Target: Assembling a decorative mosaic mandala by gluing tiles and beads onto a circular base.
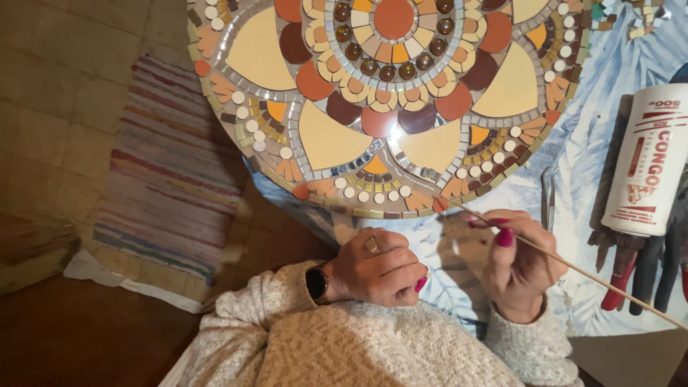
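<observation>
- Head view: my right hand [517, 264] holds a thin wooden stick [566, 264] in a closed grip, pinched between thumb and fingers near the stick's upper part.
- The long axis of the stick runs diagonally, from the lower right edge of the picture up to the left. Its tip lies at the lower rim of the round mosaic [390, 107], just beside an orange tile [439, 204] on the border.
- So the mosaic rim lies up and to the left from the right grip, along the same line as the stick, and quite near.
- My left hand [378, 266] is closed in a loose fist with a ring on one finger and a dark watch [317, 283] on the wrist. I cannot tell if it holds something small inside. It rests just below the mosaic rim and is apart from the stick; the right hand is the one nearer to the tip.
- The mosaic lies on a surface with a blue and white cover [609, 107].
- Containers: a white bottle with red print [648, 161] lies on its side at the right, over dark gloves [634, 261]. Its content is not visible.
- Metal tweezers [548, 197] lie just above the right hand.
- On the floor at the left is a striped rug [168, 165].
</observation>
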